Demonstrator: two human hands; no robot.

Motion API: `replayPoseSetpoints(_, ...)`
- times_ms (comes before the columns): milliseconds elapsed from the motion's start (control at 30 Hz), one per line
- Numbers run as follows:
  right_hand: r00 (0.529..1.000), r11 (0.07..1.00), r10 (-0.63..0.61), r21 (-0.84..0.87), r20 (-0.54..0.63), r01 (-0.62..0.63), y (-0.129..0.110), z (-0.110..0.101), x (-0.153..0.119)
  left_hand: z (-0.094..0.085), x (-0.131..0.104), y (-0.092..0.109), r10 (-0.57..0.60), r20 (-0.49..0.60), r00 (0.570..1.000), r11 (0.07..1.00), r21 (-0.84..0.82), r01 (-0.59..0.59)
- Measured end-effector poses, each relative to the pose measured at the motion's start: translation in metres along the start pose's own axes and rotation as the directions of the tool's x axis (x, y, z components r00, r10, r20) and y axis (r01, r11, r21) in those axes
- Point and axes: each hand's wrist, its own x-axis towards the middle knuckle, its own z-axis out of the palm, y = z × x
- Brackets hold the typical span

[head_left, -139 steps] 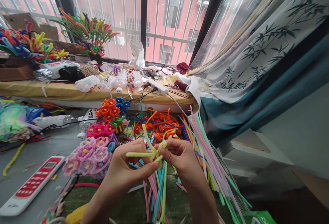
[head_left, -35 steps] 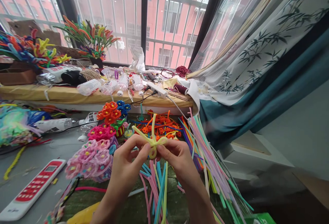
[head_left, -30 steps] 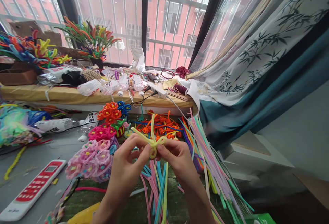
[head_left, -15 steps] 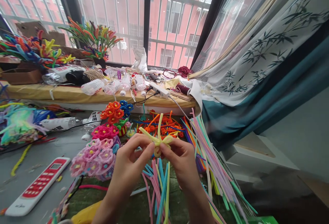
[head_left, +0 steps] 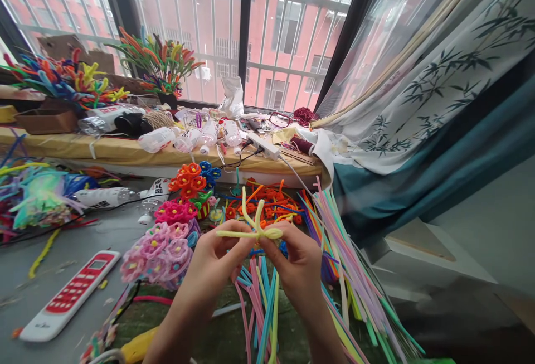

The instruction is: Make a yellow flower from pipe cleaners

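A pale yellow pipe cleaner piece point(head_left: 256, 222) is held between both hands, with straight ends sticking up and to the left and a small loop at the right. My left hand point(head_left: 219, 258) pinches its left side between thumb and fingers. On the loop, my right hand point(head_left: 295, 255) is closed in a pinch. Below the hands lie loose pink, blue and yellow pipe cleaners point(head_left: 263, 302). Just left of my left hand sits a bunch of pink and lilac pipe cleaner flowers point(head_left: 161, 252).
Long pastel pipe cleaners point(head_left: 351, 247) lie at the right. Orange pipe cleaner pieces point(head_left: 271, 199) are spread behind the hands. A white and red remote control point(head_left: 71, 297) is on the left. Plastic bottles point(head_left: 159, 139) and a power strip point(head_left: 263, 145) rest on the window ledge.
The yellow piece has turned: one end now points left and two point up, with its loop lying flatter at the right fingers. The whole view has shifted slightly.
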Motion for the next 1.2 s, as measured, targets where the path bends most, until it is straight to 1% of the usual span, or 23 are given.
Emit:
replayPoseSetpoints(100,0.999,0.996,-0.041,-0.08,0.019,0.043,-0.005,0.001,0.0,0.0,-0.001,-0.002,0.018,-0.023,1.0,1.0,-0.003,-0.018)
replayPoseSetpoints(167,0.999,0.99,-0.051,-0.132,0.017,0.052,-0.007,0.001,0.0,-0.001,0.0,-0.005,0.078,-0.022,0.997,0.997,-0.017,-0.078)
replayPoseSetpoints(267,1.0,0.981,-0.025,-0.19,0.009,0.026,-0.008,-0.001,-0.001,-0.003,0.002,-0.01,0.154,-0.003,0.988,0.988,-0.017,-0.154)
replayPoseSetpoints(367,1.0,0.975,0.015,-0.222,0.023,-0.009,-0.006,-0.003,-0.002,-0.002,0.001,-0.012,0.235,0.018,0.972,0.967,0.098,-0.235)
replayPoseSetpoints(433,0.998,0.975,0.048,-0.217,0.031,-0.04,-0.005,-0.004,-0.002,0.0,-0.002,-0.011,0.356,0.016,0.934,0.907,0.236,-0.35)
replayPoseSetpoints(467,0.997,0.979,0.071,-0.196,0.034,-0.063,-0.004,-0.004,-0.002,0.001,-0.003,-0.01,0.436,0.011,0.9,0.852,0.315,-0.417)
replayPoseSetpoints(500,0.994,0.982,0.099,-0.162,0.036,-0.092,-0.004,-0.005,-0.002,0.002,-0.004,-0.009,0.522,0.015,0.853,0.78,0.396,-0.484)
replayPoseSetpoints(567,0.983,0.983,0.177,-0.063,0.048,-0.174,-0.005,-0.005,-0.001,0.002,-0.005,-0.009,0.682,0.073,0.728,0.586,0.542,-0.603)
replayPoseSetpoints(633,0.96,0.96,0.27,0.059,0.07,-0.274,-0.008,-0.006,0.001,0.0,-0.006,-0.011,0.782,0.193,0.593,0.358,0.64,-0.68)
replayPoseSetpoints(700,0.928,0.91,0.357,0.183,0.108,-0.372,-0.011,-0.007,0.003,-0.006,-0.007,-0.017,0.827,0.331,0.454,0.119,0.687,-0.717)
replayPoseSetpoints(767,0.893,0.844,0.416,0.291,0.174,-0.45,-0.013,-0.009,0.004,-0.012,-0.01,-0.024,0.826,0.47,0.311,-0.119,0.685,-0.718)
replayPoseSetpoints(800,0.875,0.811,0.434,0.33,0.215,-0.483,-0.013,-0.009,0.005,-0.014,-0.011,-0.027,0.817,0.526,0.237,-0.22,0.664,-0.715)
replayPoseSetpoints(833,0.859,0.781,0.444,0.358,0.257,-0.511,-0.013,-0.01,0.005,-0.015,-0.013,-0.029,0.802,0.563,0.2,-0.283,0.653,-0.703)
replayPoseSetpoints(867,0.846,0.761,0.448,0.373,0.289,-0.53,-0.012,-0.011,0.005,-0.015,-0.014,-0.029,0.804,0.562,0.195,-0.294,0.661,-0.691)
replayPoseSetpoints(900,0.84,0.754,0.449,0.376,0.304,-0.539,-0.011,-0.011,0.005,-0.014,-0.014,-0.028,0.81,0.551,0.2,-0.28,0.663,-0.695)
replayPoseSetpoints(933,0.845,0.762,0.445,0.37,0.297,-0.531,-0.01,-0.011,0.005,-0.012,-0.013,-0.027,0.828,0.512,0.228,-0.225,0.676,-0.702)
replayPoseSetpoints(1000,0.887,0.829,0.413,0.317,0.208,-0.46,-0.008,-0.01,0.004,-0.007,-0.01,-0.021,0.857,0.4,0.325,-0.034,0.673,-0.739)
replayPoseSetpoints(1033,0.915,0.877,0.376,0.263,0.144,-0.402,-0.007,-0.009,0.004,-0.005,-0.008,-0.017,0.859,0.268,0.436,0.142,0.694,-0.706)
replayPoseSetpoints(1067,0.942,0.923,0.323,0.191,0.088,-0.334,-0.006,-0.008,0.003,-0.003,-0.005,-0.014,0.809,0.143,0.569,0.325,0.699,-0.638)
replayPoseSetpoints(1100,0.965,0.959,0.256,0.111,0.047,-0.26,-0.006,-0.008,0.003,-0.002,-0.003,-0.012,0.727,0.036,0.686,0.494,0.665,-0.56)
replayPoseSetpoints(1133,0.983,0.983,0.183,0.03,0.028,-0.184,-0.005,-0.008,0.002,-0.001,-0.001,-0.011,0.613,-0.049,0.788,0.65,0.598,-0.469)
replayPoseSetpoints(1167,0.993,0.993,0.11,-0.039,0.029,-0.109,-0.005,-0.008,0.002,-0.001,0.001,-0.01,0.491,-0.091,0.866,0.774,0.502,-0.386)
replayPoseSetpoints(1200,0.998,0.995,0.04,-0.093,0.041,-0.036,-0.005,-0.008,0.001,-0.001,0.002,-0.009,0.374,-0.105,0.921,0.869,0.386,-0.309)
